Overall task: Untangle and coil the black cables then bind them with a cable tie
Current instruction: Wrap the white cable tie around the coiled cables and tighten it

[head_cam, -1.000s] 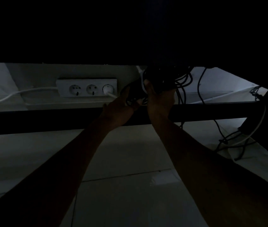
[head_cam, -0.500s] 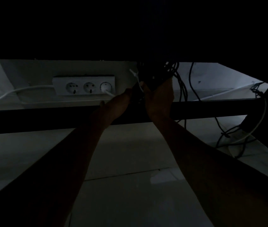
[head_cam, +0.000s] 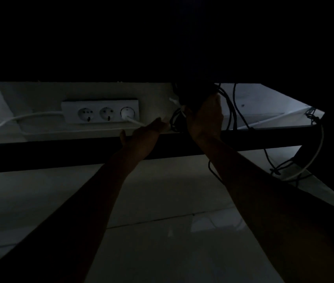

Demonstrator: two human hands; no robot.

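R hand (head_cam: 205, 117) fingers gripping black cables (head_cam: 190, 99), L hand (head_cam: 143, 135) fingers hidden, can't tell

One view only, head cam, wide-angle. Sits low, under a dark surface (head_cam: 162, 37) whose underside fills the top third of frame. Faces fwd and slightly down, toward a wall w/ a white socket strip (head_cam: 100, 111) left of centre, and pale floor tiles (head_cam: 162, 242) across the bottom. Both forearms enter from the lower corners; left hand (head_cam: 143, 135) and right hand (head_cam: 205, 117) meet near centre, close to lens, at arm's reach. Very dim; edges go black. No 2nd view to overlap.
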